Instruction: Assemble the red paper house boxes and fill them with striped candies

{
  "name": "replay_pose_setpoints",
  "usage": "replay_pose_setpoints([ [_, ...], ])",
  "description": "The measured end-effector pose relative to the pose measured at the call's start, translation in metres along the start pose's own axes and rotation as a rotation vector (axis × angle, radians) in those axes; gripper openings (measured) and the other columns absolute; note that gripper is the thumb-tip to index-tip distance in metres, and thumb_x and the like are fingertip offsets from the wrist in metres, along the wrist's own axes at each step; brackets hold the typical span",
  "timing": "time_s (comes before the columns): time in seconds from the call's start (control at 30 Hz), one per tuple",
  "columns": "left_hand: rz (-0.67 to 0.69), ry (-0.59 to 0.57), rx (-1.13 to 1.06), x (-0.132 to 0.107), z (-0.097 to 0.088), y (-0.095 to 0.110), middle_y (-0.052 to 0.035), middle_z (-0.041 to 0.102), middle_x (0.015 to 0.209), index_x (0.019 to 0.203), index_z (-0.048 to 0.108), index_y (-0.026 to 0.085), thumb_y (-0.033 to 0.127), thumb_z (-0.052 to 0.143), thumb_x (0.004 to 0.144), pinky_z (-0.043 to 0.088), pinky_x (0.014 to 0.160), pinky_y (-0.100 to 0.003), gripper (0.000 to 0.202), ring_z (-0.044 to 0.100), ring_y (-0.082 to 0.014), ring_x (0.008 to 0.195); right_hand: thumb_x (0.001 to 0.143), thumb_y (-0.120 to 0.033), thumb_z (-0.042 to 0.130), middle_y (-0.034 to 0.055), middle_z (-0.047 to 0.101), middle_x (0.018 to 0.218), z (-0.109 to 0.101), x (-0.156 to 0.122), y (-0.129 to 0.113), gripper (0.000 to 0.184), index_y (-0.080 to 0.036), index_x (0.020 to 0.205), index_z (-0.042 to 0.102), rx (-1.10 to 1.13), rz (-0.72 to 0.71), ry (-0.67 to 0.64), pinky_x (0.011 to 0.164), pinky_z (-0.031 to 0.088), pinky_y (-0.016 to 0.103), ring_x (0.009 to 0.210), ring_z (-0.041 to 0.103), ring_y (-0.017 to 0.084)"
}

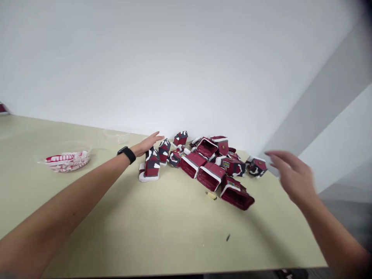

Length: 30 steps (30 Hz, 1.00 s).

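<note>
My left hand (147,145), with a dark watch (126,155) on its wrist, is stretched out flat with fingers extended. It lies over or just behind a small toy house (152,168) in dark red with a grey, white-patched roof; whether it touches is unclear. A similar house (164,151) stands just right of it. To the right is a heap of such houses, several tipped over with hollow red undersides facing me, such as one hollow house (209,176). My right hand (293,176), slightly blurred, hovers with fingers apart beside a tipped house (257,166) at the heap's right end.
A clear plastic bowl (84,145) with red-and-white printed wrappers (66,161) sits at left. Another clear bowl (116,135) is near the wall. A small yellowish piece (211,195) and a dark sliver (228,237) lie on the pale green table (162,232). A white wall (174,69) rises behind.
</note>
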<state>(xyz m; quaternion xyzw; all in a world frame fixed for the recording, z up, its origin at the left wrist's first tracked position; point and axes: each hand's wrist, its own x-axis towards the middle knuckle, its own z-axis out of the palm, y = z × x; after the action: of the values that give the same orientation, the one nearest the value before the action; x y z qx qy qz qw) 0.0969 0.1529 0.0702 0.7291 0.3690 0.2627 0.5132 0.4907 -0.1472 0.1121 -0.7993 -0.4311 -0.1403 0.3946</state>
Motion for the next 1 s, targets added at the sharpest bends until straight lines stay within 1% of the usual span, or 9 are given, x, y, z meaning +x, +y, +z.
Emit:
replay_pose_setpoints([
  [0.1,-0.038,-0.143,-0.067,0.020,0.004,0.002,-0.0093,0.038,0.165,0.165,0.024,0.025,0.063,0.062,0.088,0.045,0.119,-0.041,0.094,0.045,-0.0306,0.148,0.097,-0.049,0.055,0.0058,0.064,0.143,0.049,0.076,-0.045,0.038,-0.029,0.127,0.068,0.089,0.055,-0.151,0.118,0.040,0.046,0.133,0.057,0.030],
  [0.2,0.009,-0.303,-0.136,0.026,0.006,0.000,-0.0088,0.052,0.156,0.155,0.046,0.024,0.058,0.066,0.088,0.055,0.108,-0.036,0.078,0.061,-0.0288,0.134,0.093,-0.053,0.058,0.0123,0.054,0.154,0.104,0.136,-0.067,0.049,-0.026,0.133,0.064,0.122,0.148,-0.343,0.112,0.045,0.053,0.139,0.052,0.036],
  [0.37,0.053,-0.432,-0.040,0.023,-0.008,0.000,-0.0064,0.052,0.157,0.153,0.048,0.029,0.064,0.064,0.090,0.050,0.113,-0.038,0.074,0.058,-0.0275,0.137,0.089,-0.051,0.062,0.0158,0.071,0.129,0.154,0.158,-0.061,0.042,-0.022,0.119,0.068,0.280,0.296,-0.743,0.080,0.063,0.044,0.107,0.072,0.034],
  [0.47,0.114,-0.279,0.238,0.044,-0.019,0.009,-0.0078,0.043,0.163,0.151,0.050,0.027,0.075,0.050,0.092,0.042,0.119,-0.042,0.076,0.046,-0.0306,0.147,0.080,-0.038,0.072,0.0126,0.072,0.127,0.160,0.152,-0.058,0.045,-0.024,0.122,0.064,0.398,0.327,-0.842,0.069,0.064,0.035,0.096,0.075,0.029],
  [0.6,0.135,-0.107,0.473,0.112,-0.009,0.023,-0.0175,0.031,0.168,0.157,0.039,0.012,0.073,0.046,0.091,0.031,0.125,-0.042,0.090,0.035,-0.0337,0.153,0.076,-0.030,0.075,0.0091,0.072,0.123,0.154,0.142,-0.066,0.047,-0.027,0.121,0.063,0.471,0.342,-0.886,0.069,0.063,0.034,0.090,0.074,0.026],
  [0.67,0.121,-0.118,0.503,0.148,0.005,0.027,-0.0224,0.036,0.164,0.152,0.043,0.006,0.069,0.052,0.087,0.034,0.121,-0.041,0.091,0.038,-0.0367,0.150,0.077,-0.029,0.075,0.0073,0.072,0.121,0.148,0.135,-0.074,0.043,-0.027,0.119,0.064,0.480,0.326,-0.900,0.069,0.063,0.031,0.090,0.074,0.024],
  [0.77,0.112,-0.170,0.532,0.184,0.030,0.028,-0.0222,0.060,0.145,0.136,0.058,0.007,0.064,0.055,0.085,0.045,0.109,-0.039,0.077,0.057,-0.0371,0.133,0.079,-0.029,0.074,0.0049,0.073,0.115,0.139,0.119,-0.084,0.041,-0.028,0.118,0.064,0.502,0.318,-0.938,0.070,0.061,0.028,0.090,0.073,0.022],
  [0.87,0.136,-0.217,0.541,0.195,0.047,0.026,-0.0185,0.070,0.128,0.124,0.064,0.010,0.058,0.055,0.085,0.049,0.100,-0.039,0.063,0.065,-0.0338,0.115,0.083,-0.036,0.075,0.0022,0.074,0.113,0.129,0.101,-0.092,0.043,-0.033,0.124,0.063,0.589,0.337,-1.059,0.076,0.062,0.033,0.094,0.073,0.024],
  [1.0,0.176,-0.298,0.540,0.186,0.050,0.025,-0.0181,0.064,0.139,0.132,0.059,0.011,0.055,0.064,0.077,0.048,0.101,-0.037,0.070,0.063,-0.0316,0.119,0.092,-0.056,0.069,0.0029,0.068,0.135,0.115,0.098,-0.094,0.042,-0.034,0.128,0.068,0.482,0.155,-1.090,0.104,0.055,0.041,0.125,0.064,0.028],
])
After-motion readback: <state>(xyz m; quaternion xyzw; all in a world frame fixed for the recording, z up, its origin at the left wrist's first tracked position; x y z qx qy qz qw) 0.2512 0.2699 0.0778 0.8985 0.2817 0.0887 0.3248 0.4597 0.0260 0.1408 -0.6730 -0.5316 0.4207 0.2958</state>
